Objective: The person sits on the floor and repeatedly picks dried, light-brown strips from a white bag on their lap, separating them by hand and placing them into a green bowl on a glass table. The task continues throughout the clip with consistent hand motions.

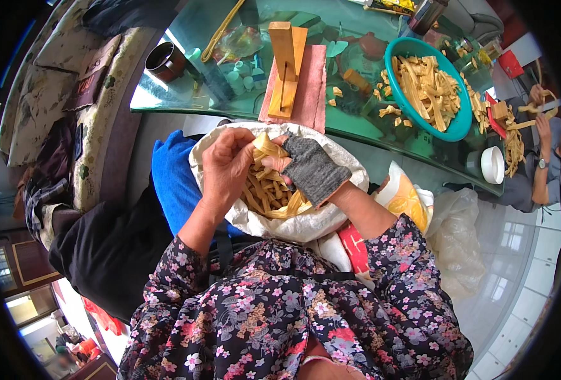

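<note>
Between my two hands is a folded yellow strip point(263, 146), which looks like dried plant or bean-curd material. My left hand point(229, 160) is bare and pinches the strip's left side with thumb and fingers. On my right hand point(304, 164) is a grey fingerless knit glove; its thumb and fingertips grip the strip's right side. Directly beneath them a white woven sack point(351, 173) stands with its rim rolled back. Many similar yellow strips point(266, 197) fill the sack, partly hidden by my hands.
Beyond the sack is a glass table point(356, 128). On it are a wooden stand with a thin metal rod point(282, 71) on a pink towel point(314, 85), a teal basin of yellow pieces point(388, 71), a dark mug point(165, 61) and a white bowl point(492, 165). Another person's hands point(541, 123) hold strips at right.
</note>
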`<action>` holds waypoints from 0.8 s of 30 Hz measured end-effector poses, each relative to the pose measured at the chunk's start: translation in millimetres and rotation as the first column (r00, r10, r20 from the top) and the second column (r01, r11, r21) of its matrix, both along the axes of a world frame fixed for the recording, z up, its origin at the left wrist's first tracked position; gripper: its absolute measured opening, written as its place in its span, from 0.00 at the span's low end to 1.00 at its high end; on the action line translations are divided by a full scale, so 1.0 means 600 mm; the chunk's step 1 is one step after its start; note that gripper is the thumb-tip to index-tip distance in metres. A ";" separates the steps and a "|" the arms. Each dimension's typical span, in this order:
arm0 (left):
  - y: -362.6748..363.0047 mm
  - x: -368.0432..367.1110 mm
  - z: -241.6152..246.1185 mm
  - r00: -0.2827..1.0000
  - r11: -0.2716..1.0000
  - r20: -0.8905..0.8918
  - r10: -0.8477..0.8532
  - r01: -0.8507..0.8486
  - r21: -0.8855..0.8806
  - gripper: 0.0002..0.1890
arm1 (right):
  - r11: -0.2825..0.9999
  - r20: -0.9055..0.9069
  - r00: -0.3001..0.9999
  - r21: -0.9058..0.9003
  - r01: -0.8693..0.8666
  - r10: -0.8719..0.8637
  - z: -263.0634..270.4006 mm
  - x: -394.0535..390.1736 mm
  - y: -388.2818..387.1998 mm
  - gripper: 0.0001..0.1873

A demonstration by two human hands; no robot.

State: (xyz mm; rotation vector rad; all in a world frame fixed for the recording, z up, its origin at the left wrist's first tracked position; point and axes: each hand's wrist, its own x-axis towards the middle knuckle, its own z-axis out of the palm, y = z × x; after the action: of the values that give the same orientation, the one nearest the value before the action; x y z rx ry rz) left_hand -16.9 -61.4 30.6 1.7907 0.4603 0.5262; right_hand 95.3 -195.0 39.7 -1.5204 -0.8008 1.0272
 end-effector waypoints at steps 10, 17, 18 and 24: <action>-0.031 0.022 0.022 0.978 0.991 0.210 0.005 0.024 -0.135 0.11 | 0.971 0.084 0.996 0.240 -0.010 -0.011 -0.013 0.011 -0.005 0.27; -0.034 0.027 0.049 0.992 0.988 0.126 0.016 0.003 -0.153 0.05 | 0.960 0.049 0.997 0.279 0.036 -0.052 -0.026 0.014 -0.002 0.29; -0.031 0.025 0.048 0.994 0.988 0.107 0.015 0.002 -0.154 0.05 | 0.959 -0.058 0.996 0.268 0.087 -0.074 -0.027 0.017 -0.004 0.28; 0.026 0.004 0.076 0.962 0.992 0.249 0.114 -0.123 0.020 0.06 | 0.941 -0.358 0.899 0.125 0.315 -0.254 0.009 0.033 -0.022 0.25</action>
State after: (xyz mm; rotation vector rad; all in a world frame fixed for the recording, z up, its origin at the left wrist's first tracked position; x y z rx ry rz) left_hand -14.3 -46.0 76.1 1.7097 0.3878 0.8350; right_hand 115.0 -208.2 44.9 -1.2182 -0.3998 0.9324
